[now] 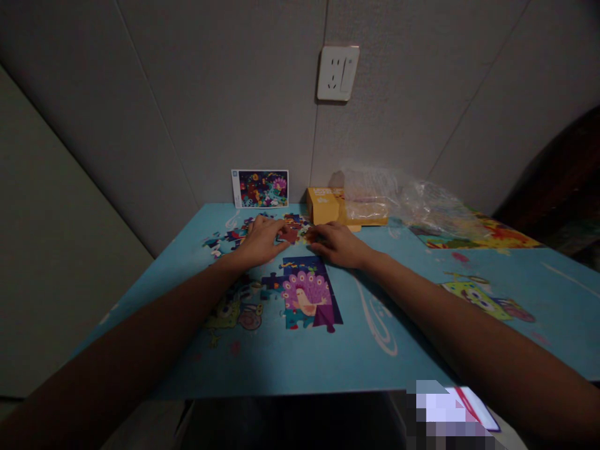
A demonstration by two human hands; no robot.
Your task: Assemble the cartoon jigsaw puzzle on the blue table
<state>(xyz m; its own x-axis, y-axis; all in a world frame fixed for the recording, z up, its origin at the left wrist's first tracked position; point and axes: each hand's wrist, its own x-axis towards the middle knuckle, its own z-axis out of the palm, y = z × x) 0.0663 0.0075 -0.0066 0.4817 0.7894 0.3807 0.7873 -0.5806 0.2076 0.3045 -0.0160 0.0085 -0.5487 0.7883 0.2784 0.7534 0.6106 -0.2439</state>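
Both forearms are stretched in over the near edge of the light-blue, cartoon-printed surface [154,312], and here the left hand [263,240] is held palm-down, its fingers loosely bent over loose, multicoloured jigsaw pieces [234,235]. Across a narrow gap, the right hand [341,245] is angled inward, fingers curled towards the thumb; whether a piece is gripped by either hand cannot be told.

Just nearer, the partly assembled purple-and-blue peacock puzzle section [307,294] is laid flat between the forearms. Its fan of feathers is pointed towards the grey panelled wall [234,94], its main block's long axis run near to far, with a smaller arm jutting left. A strip of printed surface is left between it and the near edge; more is seen beyond the right forearm. The far edge is lined by a white-bordered picture card [262,189] and a yellow cardboard box [323,206].
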